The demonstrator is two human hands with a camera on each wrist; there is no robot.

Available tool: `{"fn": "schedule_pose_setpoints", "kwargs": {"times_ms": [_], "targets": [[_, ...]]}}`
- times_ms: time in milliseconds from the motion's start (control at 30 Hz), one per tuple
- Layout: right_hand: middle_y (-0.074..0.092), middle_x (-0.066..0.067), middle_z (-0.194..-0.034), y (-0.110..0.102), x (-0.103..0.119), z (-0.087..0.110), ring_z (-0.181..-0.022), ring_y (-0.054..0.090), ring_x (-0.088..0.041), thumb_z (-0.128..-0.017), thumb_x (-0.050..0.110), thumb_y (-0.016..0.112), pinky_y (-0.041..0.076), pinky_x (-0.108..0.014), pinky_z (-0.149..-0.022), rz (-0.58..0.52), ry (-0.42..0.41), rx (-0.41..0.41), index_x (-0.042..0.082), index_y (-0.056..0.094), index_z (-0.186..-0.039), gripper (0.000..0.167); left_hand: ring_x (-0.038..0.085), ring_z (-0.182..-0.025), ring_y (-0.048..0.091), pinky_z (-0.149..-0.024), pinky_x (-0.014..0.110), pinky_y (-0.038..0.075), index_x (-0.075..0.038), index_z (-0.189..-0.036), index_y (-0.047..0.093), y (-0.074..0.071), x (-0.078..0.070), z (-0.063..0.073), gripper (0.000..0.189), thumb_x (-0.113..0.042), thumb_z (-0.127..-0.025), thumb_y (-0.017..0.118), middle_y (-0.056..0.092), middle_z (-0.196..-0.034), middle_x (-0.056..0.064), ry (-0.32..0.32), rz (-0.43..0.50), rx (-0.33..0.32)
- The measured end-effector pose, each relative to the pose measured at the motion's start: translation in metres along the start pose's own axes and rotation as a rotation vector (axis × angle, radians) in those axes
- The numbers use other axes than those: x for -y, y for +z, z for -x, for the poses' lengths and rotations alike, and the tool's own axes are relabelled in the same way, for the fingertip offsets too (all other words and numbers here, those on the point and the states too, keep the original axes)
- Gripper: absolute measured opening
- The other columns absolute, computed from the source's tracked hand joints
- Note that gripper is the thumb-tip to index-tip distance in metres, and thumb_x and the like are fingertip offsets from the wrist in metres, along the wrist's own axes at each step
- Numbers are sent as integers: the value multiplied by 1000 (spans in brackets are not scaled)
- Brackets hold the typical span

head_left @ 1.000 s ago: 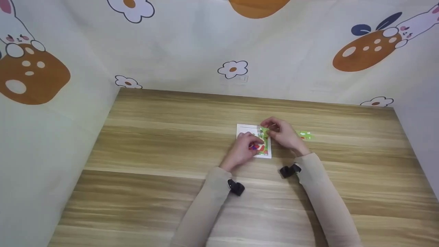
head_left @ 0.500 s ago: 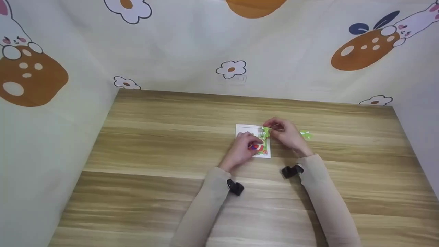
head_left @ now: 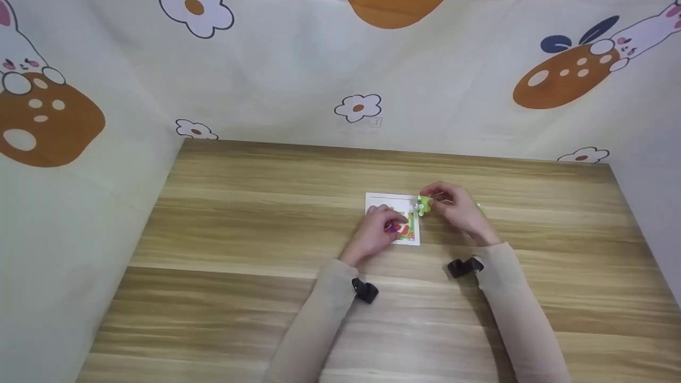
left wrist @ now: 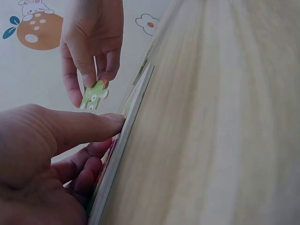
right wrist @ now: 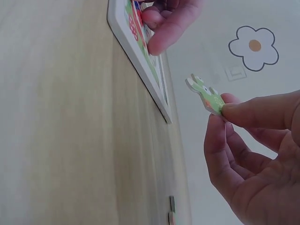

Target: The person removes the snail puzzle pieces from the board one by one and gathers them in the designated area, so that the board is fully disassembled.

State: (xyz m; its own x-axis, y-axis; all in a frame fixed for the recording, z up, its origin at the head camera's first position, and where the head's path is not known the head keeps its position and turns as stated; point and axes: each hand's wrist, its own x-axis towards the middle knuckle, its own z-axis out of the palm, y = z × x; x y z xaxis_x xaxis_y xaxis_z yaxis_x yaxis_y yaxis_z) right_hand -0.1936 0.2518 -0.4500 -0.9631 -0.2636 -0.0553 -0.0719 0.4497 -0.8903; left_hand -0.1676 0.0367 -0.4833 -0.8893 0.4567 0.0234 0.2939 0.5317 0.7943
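A small green jigsaw piece (head_left: 423, 205) with cartoon eyes is pinched between the thumb and fingers of my right hand (head_left: 453, 211). In the right wrist view the puzzle piece (right wrist: 206, 96) is raised off the table, tilted, apart from the board. The white-framed puzzle board (head_left: 384, 199) lies flat, its lower right part filled with a red and green picture. My left hand (head_left: 375, 230) rests on it, covering its left and middle. The left wrist view shows the left thumb (left wrist: 89, 126) stretched over the board, with the other fingers bent against its surface.
Behind the right hand, a sliver of another green piece (head_left: 481, 207) shows on the wooden table (head_left: 239, 213). Pieces (right wrist: 172, 213) also show low in the right wrist view. A printed cloth wall (head_left: 276, 80) stands along the table's back edge.
My right hand has lifted the green puzzle piece from the board's upper right corner and moved right with it, now covering most of the loose piece. The left hand has stayed in place.
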Motion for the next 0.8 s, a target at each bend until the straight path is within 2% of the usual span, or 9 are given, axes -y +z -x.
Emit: {"fn": "schedule_pose_setpoints", "kwargs": {"times_ms": [133,233,500,700,800], "targets": [[60,-26,-111,-5,10,5,-105,56,-40,-89,-10,55,47,-27,-79,2,2,-2,-11,60,-114,26,16,-95,47,-84,25,38,-10,-109,72,0,0,0,30,-2,-80,74,60,-100,2,1,-9,1],[59,-28,-111,-9,15,9,-106,55,-41,-89,-10,54,48,-31,-81,6,9,0,-13,59,-114,25,16,-96,47,-84,25,38,-10,-109,72,0,1,-1,30,-3,-80,74,60,-102,1,2,-16,0],[60,-21,-111,-21,-5,11,-103,57,-32,-90,-4,56,46,-24,-77,53,18,-23,-6,61,-115,25,17,-92,46,-80,25,37,-9,-108,73,0,2,0,30,-2,-78,74,59,-96,1,15,-24,-7],[60,-22,-111,-29,-12,15,-100,57,-31,-90,-5,56,49,-28,-78,38,31,-30,-7,60,-116,26,17,-91,46,-80,25,37,-9,-107,73,0,1,-1,30,-2,-78,74,59,-95,2,17,-20,-9],[59,-24,-111,-34,-8,19,-100,57,-32,-90,-7,54,49,-29,-77,39,42,-29,-9,59,-116,26,17,-92,46,-80,25,37,-9,-107,73,1,1,-1,30,-1,-79,74,59,-94,2,14,-15,-5]]}}
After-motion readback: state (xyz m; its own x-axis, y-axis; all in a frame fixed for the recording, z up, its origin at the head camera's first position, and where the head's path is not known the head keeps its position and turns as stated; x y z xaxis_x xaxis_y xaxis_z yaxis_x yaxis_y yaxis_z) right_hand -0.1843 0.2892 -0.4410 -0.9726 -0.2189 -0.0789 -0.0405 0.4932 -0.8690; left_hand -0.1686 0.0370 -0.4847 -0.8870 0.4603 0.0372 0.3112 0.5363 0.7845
